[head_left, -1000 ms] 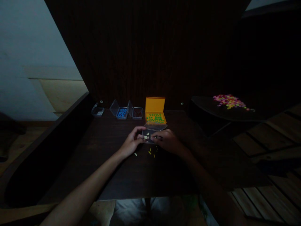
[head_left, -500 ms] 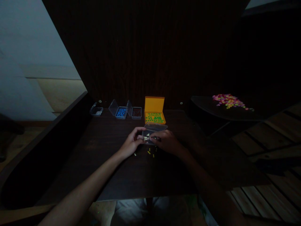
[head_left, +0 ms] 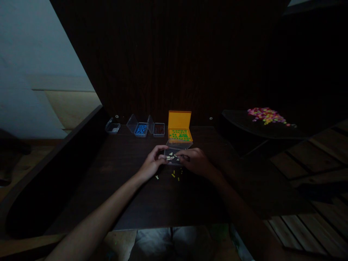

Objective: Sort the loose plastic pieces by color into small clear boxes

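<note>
A clear plastic box point(head_left: 174, 162) with its lid point(head_left: 179, 144) raised lies at the middle of the dark table. Small pale yellow pieces point(head_left: 171, 154) are scattered inside it. My left hand point(head_left: 153, 161) grips the box's left side, thumb and fingers around the edge. Over the right part of the box is my right hand point(head_left: 196, 161), its fingers bent together among the pieces; whether a piece is between the fingertips is too small to tell. In front of the box, several yellow pieces point(head_left: 173, 175) lie loose on the table, with a paler one point(head_left: 157, 177) further left.
Behind the box stands an open orange case point(head_left: 179, 119) with green pieces. To its left are open clear boxes with brown pieces point(head_left: 159, 129) and blue pieces point(head_left: 141, 129), then a small clear box point(head_left: 112, 128). A multicoloured heap point(head_left: 268, 115) sits on the right-hand ledge point(head_left: 244, 127).
My right hand has shifted slightly right, away from my left fingertips, so more pale pieces show in the box. My left hand keeps its hold. The whole view has moved a little.
</note>
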The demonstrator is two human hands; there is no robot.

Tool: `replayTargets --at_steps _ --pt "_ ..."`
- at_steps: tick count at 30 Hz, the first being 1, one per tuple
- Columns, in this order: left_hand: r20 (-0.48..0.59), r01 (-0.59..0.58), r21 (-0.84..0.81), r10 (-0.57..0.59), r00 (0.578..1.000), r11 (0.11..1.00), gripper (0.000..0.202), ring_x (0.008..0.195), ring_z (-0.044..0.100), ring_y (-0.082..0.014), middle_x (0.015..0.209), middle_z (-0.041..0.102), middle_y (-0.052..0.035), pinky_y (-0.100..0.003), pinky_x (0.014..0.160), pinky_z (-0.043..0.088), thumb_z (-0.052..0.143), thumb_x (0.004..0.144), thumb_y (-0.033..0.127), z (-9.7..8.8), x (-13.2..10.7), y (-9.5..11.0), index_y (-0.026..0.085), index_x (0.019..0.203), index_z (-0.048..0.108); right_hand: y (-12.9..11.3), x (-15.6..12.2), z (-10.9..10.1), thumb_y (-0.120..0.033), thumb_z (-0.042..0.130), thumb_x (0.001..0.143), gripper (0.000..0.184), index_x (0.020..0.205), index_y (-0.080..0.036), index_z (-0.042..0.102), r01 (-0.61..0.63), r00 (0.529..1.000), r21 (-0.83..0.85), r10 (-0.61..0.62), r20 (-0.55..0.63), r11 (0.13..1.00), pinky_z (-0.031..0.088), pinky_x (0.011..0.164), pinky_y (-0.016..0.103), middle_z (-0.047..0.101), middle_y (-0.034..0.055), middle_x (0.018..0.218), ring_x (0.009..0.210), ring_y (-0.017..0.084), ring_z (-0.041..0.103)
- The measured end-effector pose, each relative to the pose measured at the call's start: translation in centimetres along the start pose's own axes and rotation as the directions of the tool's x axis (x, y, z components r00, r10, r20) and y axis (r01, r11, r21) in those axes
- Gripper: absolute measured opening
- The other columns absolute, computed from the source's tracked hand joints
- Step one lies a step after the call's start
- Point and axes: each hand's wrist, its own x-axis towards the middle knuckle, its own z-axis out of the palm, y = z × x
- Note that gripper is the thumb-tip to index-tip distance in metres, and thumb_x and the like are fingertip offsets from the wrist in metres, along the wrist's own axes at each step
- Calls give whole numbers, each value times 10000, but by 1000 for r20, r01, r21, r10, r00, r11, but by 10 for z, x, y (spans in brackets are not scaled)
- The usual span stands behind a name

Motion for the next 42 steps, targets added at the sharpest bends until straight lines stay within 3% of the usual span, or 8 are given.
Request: replayTargets --at_steps 6,12,16,25,32,42 --pt "-35 -25 23 26 999 999 481 686 600 -123 693 631 47 -238 712 438 612 611 100 -1 1 3 185 1079 544 -14 -1 6 -215 566 854 188 968 -207 715 76 997 59 -75 -30 995 437 666 242 753 27 847 679 142 661" --pt "-89 -30 40 34 995 999 456 707 600 -128 745 631 38 -259 739 474 626 612 104 -2 2 4 187 1056 556 -43 -7 27 -228 564 873 131 891 -200 691 290 948 57 -295 120 955 420 645 245 729 26 811 702 147 654" --pt "-108 -40 57 46 993 998 456 747 595 -133 789 637 27 -251 743 473 619 611 104 -3 2 4 184 1056 561 -48 -9 42 -222 576 879 115 875 -172 679 342 929 69 -349 126 937 412 642 239 711 25 772 689 139 644" --pt "-116 -56 98 68 991 994 446 768 587 -141 795 626 29 -257 766 466 609 615 101 -4 4 2 184 1050 564 -54 -12 56 -263 591 881 112 834 -182 653 343 929 -39 -333 160 939 326 571 262 704 12 749 612 133 600" --pt "-121 -66 106 79 989 992 468 790 575 -138 820 624 27 -250 767 460 621 614 114 -8 6 0 186 1071 557 -50 -11 54 -208 574 871 100 824 -166 652 319 933 39 -321 162 947 347 592 242 694 17 734 645 132 606" --pt "-120 -50 67 58 991 996 469 716 587 -136 718 618 41 -260 756 458 611 614 108 -8 5 1 189 1072 553 -47 -9 50 -167 641 801 58 815 -159 697 121 965 168 -156 211 978 320 540 205 610 -22 565 498 89 505"
